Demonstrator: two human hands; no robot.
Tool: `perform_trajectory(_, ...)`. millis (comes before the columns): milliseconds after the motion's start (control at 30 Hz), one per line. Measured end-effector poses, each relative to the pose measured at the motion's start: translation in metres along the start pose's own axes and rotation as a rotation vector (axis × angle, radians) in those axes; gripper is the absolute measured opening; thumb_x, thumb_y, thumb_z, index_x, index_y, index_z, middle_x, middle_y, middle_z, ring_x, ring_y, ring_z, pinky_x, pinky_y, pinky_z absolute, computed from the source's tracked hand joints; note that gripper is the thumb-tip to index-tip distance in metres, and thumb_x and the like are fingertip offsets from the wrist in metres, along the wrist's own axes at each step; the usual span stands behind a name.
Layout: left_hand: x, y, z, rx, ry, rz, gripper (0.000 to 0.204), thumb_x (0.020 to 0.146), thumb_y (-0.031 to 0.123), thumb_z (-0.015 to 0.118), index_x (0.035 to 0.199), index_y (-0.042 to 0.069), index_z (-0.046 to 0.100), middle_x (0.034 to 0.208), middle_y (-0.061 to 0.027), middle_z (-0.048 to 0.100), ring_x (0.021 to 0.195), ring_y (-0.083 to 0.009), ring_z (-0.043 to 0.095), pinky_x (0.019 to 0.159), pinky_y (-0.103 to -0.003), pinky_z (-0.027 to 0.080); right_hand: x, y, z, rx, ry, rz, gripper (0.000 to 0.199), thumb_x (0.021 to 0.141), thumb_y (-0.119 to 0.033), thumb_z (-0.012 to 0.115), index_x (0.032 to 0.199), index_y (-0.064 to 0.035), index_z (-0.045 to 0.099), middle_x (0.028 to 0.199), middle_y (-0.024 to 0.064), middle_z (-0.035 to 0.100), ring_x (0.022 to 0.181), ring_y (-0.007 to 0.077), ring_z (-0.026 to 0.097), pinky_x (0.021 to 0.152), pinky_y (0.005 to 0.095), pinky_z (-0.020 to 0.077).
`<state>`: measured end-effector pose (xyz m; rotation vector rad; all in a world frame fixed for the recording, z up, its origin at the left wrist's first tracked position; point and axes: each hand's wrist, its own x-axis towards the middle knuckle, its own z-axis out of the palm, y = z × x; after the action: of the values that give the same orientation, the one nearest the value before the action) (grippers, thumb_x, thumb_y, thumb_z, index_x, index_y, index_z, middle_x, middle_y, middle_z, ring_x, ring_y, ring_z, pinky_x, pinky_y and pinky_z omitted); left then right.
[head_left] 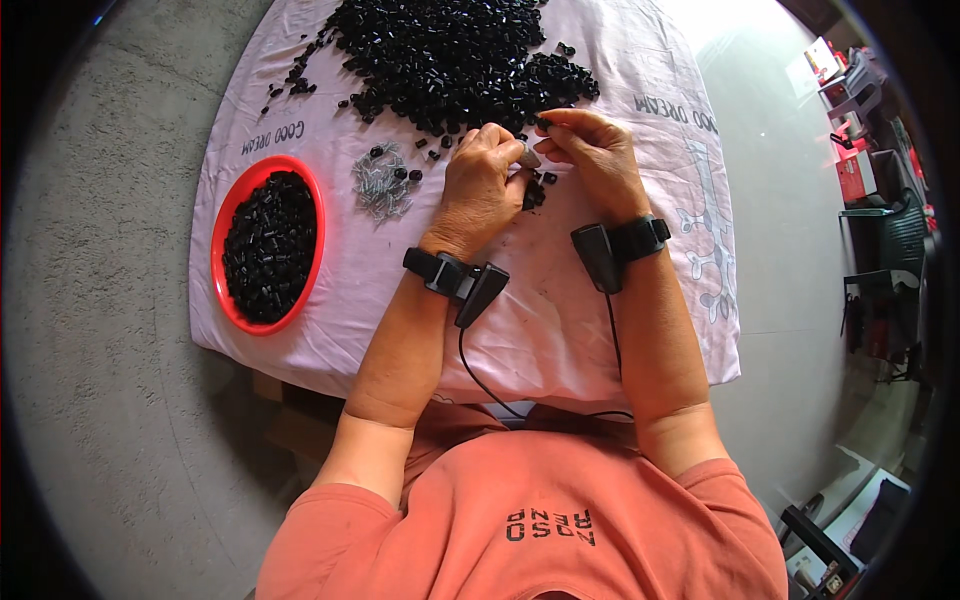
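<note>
While near one black heap [440,60], right hand [605,160] with one black piece [543,126] in its pinch, left hand [475,188], grip unclear.

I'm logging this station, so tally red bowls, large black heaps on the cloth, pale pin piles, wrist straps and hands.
Red bowl: 1
Large black heap: 1
Pale pin pile: 1
Wrist straps: 2
Hands (left hand, right hand): 2
Total: 7

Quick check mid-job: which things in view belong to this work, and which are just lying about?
Apparently in the work:
black piece at right hand
black heap
small pale pieces
red bowl of black pieces

Apparently lying about, far right:
red box
green chair
</note>
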<state>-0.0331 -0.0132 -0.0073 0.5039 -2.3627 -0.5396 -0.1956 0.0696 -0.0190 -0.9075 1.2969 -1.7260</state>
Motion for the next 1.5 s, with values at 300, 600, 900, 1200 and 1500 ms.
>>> perform_trajectory(300,0.000,-0.001,-0.001,-0.031,0.036,-0.026,0.015,0.074,0.003,0.073,0.089,0.002,0.068,0.093,-0.0091,0.061,0.090,-0.0295,0.060,0.080,-0.039,0.049,0.000,-0.001,-0.002,0.017,-0.014,0.015,0.021,0.095,-0.006,0.063,0.115,-0.0016,0.069,0.102,0.0083,0.073,0.086,0.0126,0.069,0.078,0.0251,0.0566)
perform_trajectory(600,-0.001,0.004,0.000,-0.022,-0.026,-0.005,0.014,0.075,0.008,0.077,0.086,0.003,0.070,0.093,-0.0077,0.062,0.090,-0.0284,0.059,0.079,-0.037,0.049,0.000,-0.002,0.000,0.047,0.000,-0.019,0.019,0.094,-0.007,0.066,0.112,-0.0005,0.068,0.100,0.0101,0.073,0.085,0.0148,0.071,0.076,0.0253,0.0569)
perform_trajectory(900,0.002,-0.005,-0.002,-0.008,0.068,0.048,0.013,0.080,0.002,0.072,0.092,0.003,0.068,0.089,-0.0088,0.063,0.084,-0.0257,0.063,0.076,-0.037,0.051,0.000,0.001,0.002,-0.090,0.013,0.007,0.018,0.094,-0.010,0.068,0.110,-0.0024,0.069,0.093,0.0047,0.072,0.077,0.0094,0.067,0.071,0.0230,0.0541)
perform_trajectory(1200,0.000,-0.014,-0.012,-0.235,0.212,-0.318,0.009,0.089,0.004,0.069,0.097,0.002,0.068,0.088,-0.0090,0.074,0.075,-0.0130,0.068,0.068,-0.028,0.053,-0.003,-0.001,0.002,-0.203,-0.034,-0.001,0.016,0.093,-0.012,0.069,0.107,-0.0057,0.073,0.085,0.0010,0.071,0.073,0.0063,0.064,0.066,0.0216,0.0524)
perform_trajectory(1500,-0.001,-0.022,-0.018,-0.227,0.237,-0.324,0.014,0.091,0.004,0.065,0.104,0.002,0.071,0.091,-0.0115,0.075,0.080,-0.0141,0.071,0.071,-0.028,0.054,-0.002,0.002,0.002,-0.308,-0.050,-0.049,0.015,0.090,-0.005,0.068,0.103,-0.0037,0.075,0.086,0.0011,0.071,0.072,0.0054,0.063,0.066,0.0212,0.0533)
